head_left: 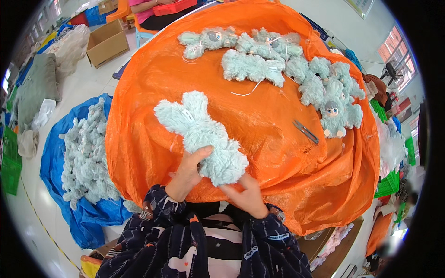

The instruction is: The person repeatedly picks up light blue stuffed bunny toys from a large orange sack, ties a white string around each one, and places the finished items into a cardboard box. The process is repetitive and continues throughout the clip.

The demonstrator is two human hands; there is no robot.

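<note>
A pale blue-green fluffy plush toy (pixel 208 136) with two long ears and a small white label lies tilted in front of me, ears toward the far left. My left hand (pixel 187 170) is closed on its near left side, thumb over the fur. At its lower right end is my right hand (pixel 245 193), thumb and fingers apart, some fingertips hidden by the fur. Both hands are over the near part of an orange sheet (pixel 273 153) covering the table. Dark-handled thread snips (pixel 306 131) lie to the right.
Several similar plush toys (pixel 252 66) lie along the far and right side, some with doll faces. A white strap (pixel 246 91) trails from one. Left of the table, a blue sheet (pixel 90 227) holds a heap of plush pieces (pixel 85 160). Beyond are a cardboard box (pixel 107 44) and a seated person (pixel 155 18).
</note>
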